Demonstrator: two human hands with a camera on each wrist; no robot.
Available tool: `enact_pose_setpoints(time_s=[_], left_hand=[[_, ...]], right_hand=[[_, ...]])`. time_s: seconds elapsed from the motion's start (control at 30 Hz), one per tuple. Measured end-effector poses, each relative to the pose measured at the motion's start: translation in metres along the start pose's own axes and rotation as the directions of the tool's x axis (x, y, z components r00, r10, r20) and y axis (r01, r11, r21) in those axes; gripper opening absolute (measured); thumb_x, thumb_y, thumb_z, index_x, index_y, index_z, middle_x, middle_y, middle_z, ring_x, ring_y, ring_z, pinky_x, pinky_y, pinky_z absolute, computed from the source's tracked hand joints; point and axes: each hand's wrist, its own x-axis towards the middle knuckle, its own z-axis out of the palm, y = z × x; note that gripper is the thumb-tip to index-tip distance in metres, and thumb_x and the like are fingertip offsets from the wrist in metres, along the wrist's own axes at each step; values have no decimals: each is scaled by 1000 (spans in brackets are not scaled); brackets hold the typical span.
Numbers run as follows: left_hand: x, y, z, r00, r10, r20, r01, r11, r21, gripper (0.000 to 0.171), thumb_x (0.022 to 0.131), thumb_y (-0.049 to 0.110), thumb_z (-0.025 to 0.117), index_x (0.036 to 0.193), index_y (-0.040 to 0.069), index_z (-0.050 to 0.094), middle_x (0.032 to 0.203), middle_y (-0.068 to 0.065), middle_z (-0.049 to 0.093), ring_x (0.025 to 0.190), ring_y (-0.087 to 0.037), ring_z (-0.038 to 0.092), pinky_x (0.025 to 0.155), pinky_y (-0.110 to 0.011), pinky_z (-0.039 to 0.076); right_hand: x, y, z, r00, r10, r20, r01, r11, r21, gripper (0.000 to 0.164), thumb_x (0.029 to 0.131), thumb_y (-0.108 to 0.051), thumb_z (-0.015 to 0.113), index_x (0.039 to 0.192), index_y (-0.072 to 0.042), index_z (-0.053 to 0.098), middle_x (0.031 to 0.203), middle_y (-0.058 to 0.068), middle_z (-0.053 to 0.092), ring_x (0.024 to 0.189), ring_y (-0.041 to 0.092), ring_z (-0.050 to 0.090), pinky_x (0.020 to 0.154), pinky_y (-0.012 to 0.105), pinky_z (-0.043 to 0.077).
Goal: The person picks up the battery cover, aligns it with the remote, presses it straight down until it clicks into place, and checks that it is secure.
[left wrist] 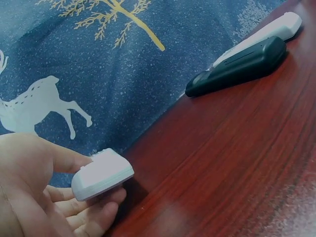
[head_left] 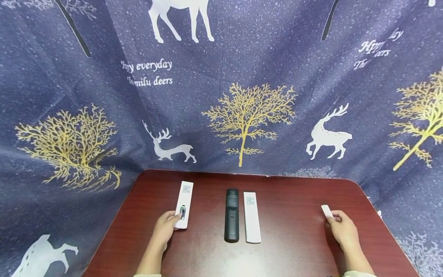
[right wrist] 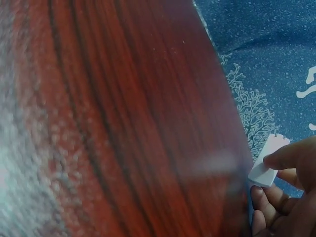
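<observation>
On the left of the table, my left hand (head_left: 167, 227) grips the near end of a white remote control (head_left: 185, 196), its back turned up. The battery compartment (head_left: 182, 211) is uncovered, with a battery visible and my thumb at its edge. In the left wrist view the remote's rounded end (left wrist: 103, 175) sits between thumb and curled fingers. Over at the right, my right hand (head_left: 344, 231) pinches a small white battery cover (head_left: 326, 210) between thumb and fingers. The right wrist view shows the cover (right wrist: 268, 162) with small tabs at its far end.
A black remote (head_left: 232, 215) and a second white remote (head_left: 252, 217) lie side by side, backs up, mid-table between the hands. The reddish-brown wooden table (head_left: 290, 215) meets a blue curtain (head_left: 221, 115) printed with deer and trees along its back edge.
</observation>
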Motion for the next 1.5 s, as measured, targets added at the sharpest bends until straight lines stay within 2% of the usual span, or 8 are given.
enact_pose_setpoints(time_s=[0.17, 0.4, 0.67, 0.77, 0.93, 1.0, 1.2, 1.5], left_hand=[[-2, -3, 2, 1000, -10, -12, 10, 998, -65, 43, 102, 18, 57, 133, -12, 52, 122, -28, 68, 89, -13, 69, 74, -26, 57], [-7, -4, 8, 1000, 13, 13, -11, 988, -155, 44, 101, 15, 58, 133, -14, 48, 121, -30, 67, 88, -14, 70, 75, -30, 62], [-12, 1, 13, 998, 55, 43, -45, 978, -205, 43, 101, 13, 58, 134, -12, 48, 122, -28, 67, 92, -16, 71, 79, -33, 62], [-14, 3, 14, 996, 51, 67, -36, 977, -210, 43, 101, 13, 58, 137, -9, 48, 127, -28, 66, 100, -19, 70, 83, -33, 62], [-18, 7, 16, 993, 57, 99, -35, 978, -204, 45, 101, 14, 58, 139, -7, 46, 132, -29, 63, 107, -24, 69, 87, -34, 61], [-19, 8, 17, 992, 57, 109, -33, 978, -207, 45, 101, 14, 58, 139, -6, 46, 133, -28, 62, 108, -25, 69, 88, -33, 60], [-21, 11, 22, 988, 63, 141, -28, 970, -242, 46, 100, 12, 58, 140, -6, 45, 136, -30, 60, 110, -25, 69, 90, -35, 60], [-21, 11, 28, 983, 81, 166, -28, 954, -298, 49, 95, 4, 62, 140, -7, 45, 136, -30, 59, 109, -26, 69, 88, -36, 61]], right_hand=[[-1, -1, -1, 1000, 7, -12, -7, 1000, 8, 33, 101, -26, 56, 123, -2, 63, 119, 28, 68, 100, 36, 64, 72, 32, 42], [-5, -2, 0, 999, 10, -38, -10, 1000, 20, 32, 99, -22, 58, 123, -2, 64, 117, 28, 69, 77, 11, 61, 63, 24, 44], [-8, -4, 3, 998, -12, -60, 15, 999, 39, 31, 100, -25, 59, 121, -3, 66, 114, 23, 72, 74, -3, 54, 62, 18, 44], [-8, -6, 4, 998, -16, -61, 18, 999, 34, 32, 99, -26, 60, 120, -3, 68, 112, 22, 73, 76, -3, 55, 64, 19, 43], [-10, -11, 2, 998, -37, -59, 38, 999, 10, 35, 99, -27, 61, 120, 0, 68, 109, 23, 73, 85, 13, 63, 72, 29, 44], [-11, -14, 2, 997, -41, -58, 41, 999, 10, 36, 99, -27, 62, 120, 1, 68, 108, 23, 73, 84, 14, 63, 72, 30, 43], [-14, -18, 4, 998, -36, -43, 38, 998, 46, 34, 99, -26, 62, 120, 0, 67, 107, 21, 74, 70, -4, 57, 63, 20, 44], [-20, -29, 6, 1000, -22, 22, 19, 990, 138, 36, 98, -19, 60, 126, 4, 58, 112, 25, 69, 69, -6, 57, 59, 21, 53]])
